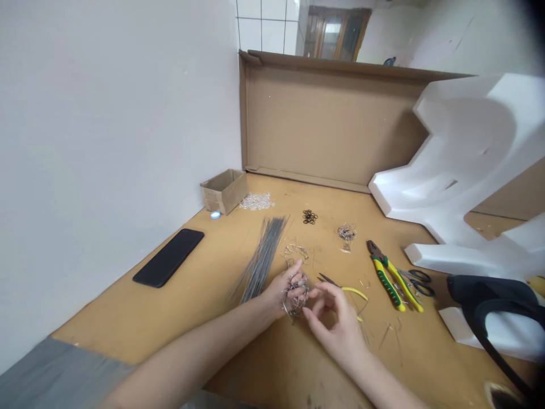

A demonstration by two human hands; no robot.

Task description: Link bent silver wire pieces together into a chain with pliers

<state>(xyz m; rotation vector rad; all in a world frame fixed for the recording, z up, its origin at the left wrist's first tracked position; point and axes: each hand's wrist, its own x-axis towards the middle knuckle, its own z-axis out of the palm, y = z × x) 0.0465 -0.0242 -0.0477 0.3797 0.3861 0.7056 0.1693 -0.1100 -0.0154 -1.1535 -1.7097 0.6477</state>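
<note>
My left hand is closed around a tangled bundle of bent silvery wire, whose loops stick out between and below the fingers. Close on its right is my right hand, thumb and index finger apart and curved toward the bundle; whether the fingertips touch it I cannot tell. Just beyond the left hand lie more curled wire pieces. A sheaf of straight grey wires rests to the left. Small yellow-handled pliers lie partly hidden behind the right hand.
Green-and-yellow pliers and scissors lie right, near white foam. Black rings, a wire coil, clear bits and a small cardboard box sit farther back. A phone lies left, beside the wall.
</note>
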